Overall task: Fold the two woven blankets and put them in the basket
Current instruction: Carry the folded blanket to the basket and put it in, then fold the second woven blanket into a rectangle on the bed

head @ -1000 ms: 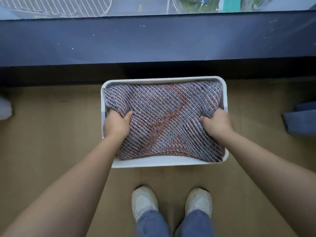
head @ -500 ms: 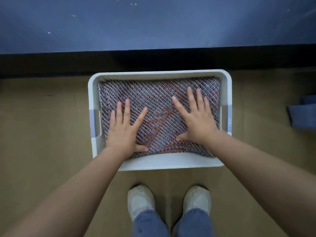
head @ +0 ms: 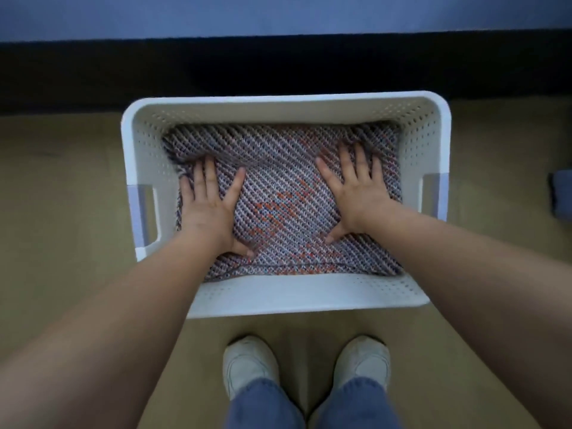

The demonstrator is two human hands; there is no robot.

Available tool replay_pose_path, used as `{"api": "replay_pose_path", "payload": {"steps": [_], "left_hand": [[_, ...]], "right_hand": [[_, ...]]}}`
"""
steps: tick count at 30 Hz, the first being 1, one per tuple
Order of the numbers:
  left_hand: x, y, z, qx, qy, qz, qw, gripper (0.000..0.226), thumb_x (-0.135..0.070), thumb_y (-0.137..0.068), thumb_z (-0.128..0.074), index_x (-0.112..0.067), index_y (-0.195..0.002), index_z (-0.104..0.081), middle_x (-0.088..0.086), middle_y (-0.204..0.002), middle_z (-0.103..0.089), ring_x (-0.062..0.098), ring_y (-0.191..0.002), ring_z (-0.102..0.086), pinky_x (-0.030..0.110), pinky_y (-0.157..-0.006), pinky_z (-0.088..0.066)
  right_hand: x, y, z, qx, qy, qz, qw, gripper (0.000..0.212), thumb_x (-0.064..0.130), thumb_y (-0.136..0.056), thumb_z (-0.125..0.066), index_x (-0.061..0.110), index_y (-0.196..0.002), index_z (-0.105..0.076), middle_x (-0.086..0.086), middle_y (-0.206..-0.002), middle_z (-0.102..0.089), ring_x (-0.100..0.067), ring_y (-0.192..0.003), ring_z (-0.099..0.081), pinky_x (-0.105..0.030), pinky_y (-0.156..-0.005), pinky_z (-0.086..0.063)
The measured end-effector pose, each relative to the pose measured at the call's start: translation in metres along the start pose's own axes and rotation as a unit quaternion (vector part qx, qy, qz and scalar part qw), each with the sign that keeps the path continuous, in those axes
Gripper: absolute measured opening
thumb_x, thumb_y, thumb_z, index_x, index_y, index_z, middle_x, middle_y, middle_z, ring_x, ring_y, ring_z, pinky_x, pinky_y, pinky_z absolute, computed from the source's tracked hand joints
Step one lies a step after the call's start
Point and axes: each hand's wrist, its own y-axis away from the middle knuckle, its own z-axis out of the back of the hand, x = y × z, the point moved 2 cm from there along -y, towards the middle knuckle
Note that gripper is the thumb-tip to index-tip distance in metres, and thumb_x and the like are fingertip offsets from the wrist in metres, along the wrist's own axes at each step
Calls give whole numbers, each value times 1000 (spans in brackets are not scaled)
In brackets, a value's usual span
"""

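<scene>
A folded woven blanket (head: 278,168) in grey-blue with orange patches lies deep inside the white perforated basket (head: 278,111) on the floor. My left hand (head: 207,209) presses flat on the blanket's left side, fingers straight and spread. My right hand (head: 356,193) presses flat on its right side in the same way. The blanket fills the basket's bottom. Whether a second blanket lies under it is hidden.
The basket stands on a tan floor (head: 62,212) against a dark baseboard (head: 278,66) under a blue wall. My two white shoes (head: 250,363) stand just in front of the basket. A dark blue object (head: 561,196) shows at the right edge.
A second ago both hands gripped the blanket's sides above the rim. They opened flat on it and have pushed it down, so the basket's inner walls now show above the blanket.
</scene>
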Motion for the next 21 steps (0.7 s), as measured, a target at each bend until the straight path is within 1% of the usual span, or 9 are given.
{"api": "replay_pose_path", "payload": {"steps": [2,3,5,6,8,11,13,17,21], "left_hand": [[-7,22,11,-6,3,4,1000,146,-85,-50,-57,-21,-115,56,30,-145,31,47,-137,20,58,-111,3],[-13,34,14,-20,21,-3,1000,140,-78,-59,-59,-22,-116,56,28,-146,31,46,-138,19,58,-111,4],[-27,67,17,-44,83,-38,995,124,-61,-76,-59,-28,-122,50,21,-150,29,41,-140,18,53,-113,4],[-33,87,19,-52,120,-56,990,114,-53,-81,-57,-30,-129,44,18,-152,26,37,-142,16,51,-114,3],[-42,124,26,-83,187,-74,976,98,-44,-86,-53,-29,-143,25,11,-156,17,30,-144,9,47,-116,-2],[-44,176,56,-96,251,-67,961,83,-39,-89,-51,-26,-148,7,6,-158,7,25,-145,2,45,-116,-6],[-44,205,84,-106,242,-71,962,77,-38,-91,-48,-25,-149,1,5,-159,3,24,-146,1,45,-116,-5],[-45,269,159,-116,162,-133,971,72,-42,-93,-42,-26,-149,1,4,-159,3,24,-145,4,46,-116,-4],[-43,338,232,-140,52,-199,968,71,-43,-94,-38,-24,-149,4,5,-159,2,25,-146,3,46,-116,-6]], "right_hand": [[9,19,8,-22,5,3,1000,141,70,-56,-70,21,-137,35,-21,-151,26,-41,-140,19,-55,-112,5],[12,30,9,-38,-10,9,999,132,63,-64,-70,20,-140,30,-21,-152,23,-39,-141,16,-53,-114,4],[22,63,8,-46,-60,19,997,108,47,-79,-63,23,-144,21,-17,-155,17,-34,-143,13,-48,-115,3],[27,84,8,-41,-95,17,995,96,40,-84,-57,23,-145,15,-15,-156,12,-32,-144,10,-46,-116,3],[39,126,12,-47,-173,5,984,80,30,-87,-50,18,-148,0,-12,-157,-4,-28,-145,-3,-42,-117,-3],[48,198,38,-72,-260,-3,963,71,20,-86,-50,11,-146,-15,-11,-152,-25,-24,-140,-23,-35,-114,-13],[50,240,65,-98,-280,-1,955,68,17,-85,-50,8,-145,-19,-12,-150,-29,-24,-139,-25,-34,-114,-14],[41,321,132,-141,-254,1,957,63,18,-89,-45,6,-145,-18,-12,-153,-23,-24,-142,-17,-35,-116,-5],[20,403,187,-200,-273,-77,938,57,25,-97,-32,9,-147,-9,-12,-155,-18,-23,-144,-13,-34,-116,-2]]}}
